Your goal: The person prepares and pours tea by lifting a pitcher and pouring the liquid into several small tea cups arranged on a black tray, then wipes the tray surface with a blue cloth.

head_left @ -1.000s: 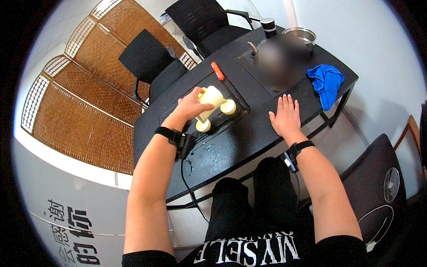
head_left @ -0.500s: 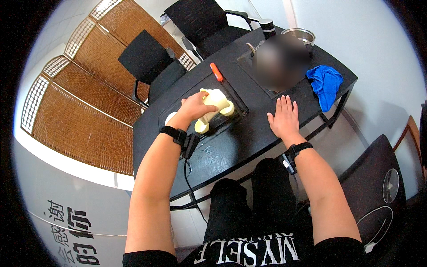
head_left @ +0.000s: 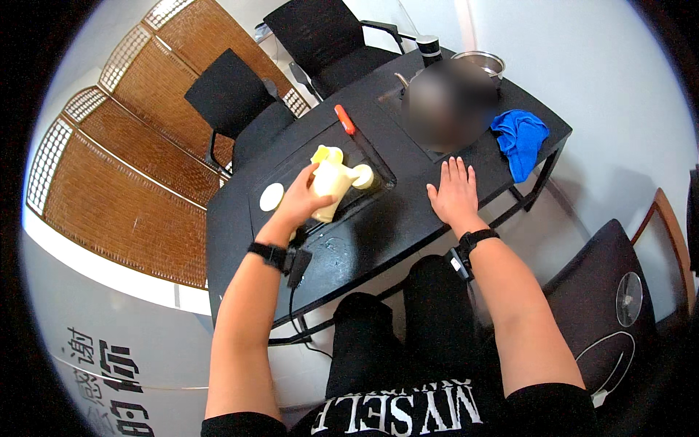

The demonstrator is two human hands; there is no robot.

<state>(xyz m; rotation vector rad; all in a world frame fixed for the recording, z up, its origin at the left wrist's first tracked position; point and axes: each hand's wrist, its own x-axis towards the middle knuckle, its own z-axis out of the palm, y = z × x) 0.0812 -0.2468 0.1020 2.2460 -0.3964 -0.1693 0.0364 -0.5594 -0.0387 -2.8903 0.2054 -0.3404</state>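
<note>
My left hand [head_left: 300,198] is wrapped round a pale yellow pitcher [head_left: 331,189] above a black tray. Its narrow spout points right, close to a small pale yellow cup [head_left: 363,177]; any liquid is too small to make out. Beyond the pitcher shows another yellow cup-like piece [head_left: 331,154], partly covered. A round white lid or saucer [head_left: 271,197] lies left of my hand. My right hand [head_left: 455,193] rests palm down on the table near its front edge, fingers stretched out and holding nothing.
An orange-red handled tool [head_left: 344,119] lies at the tray's [head_left: 382,164] far side. A blue cloth [head_left: 520,142] hangs over the right edge. Behind it are a blurred pot-like shape [head_left: 448,102], a steel pot [head_left: 489,64] and a black canister [head_left: 429,49]. Wet spots mark the near table [head_left: 328,273].
My left hand has brought the pitcher nearer and left, turning its spout toward the right cup. The cup-like piece beyond it now shows. My right hand stays flat; the view has shifted slightly.
</note>
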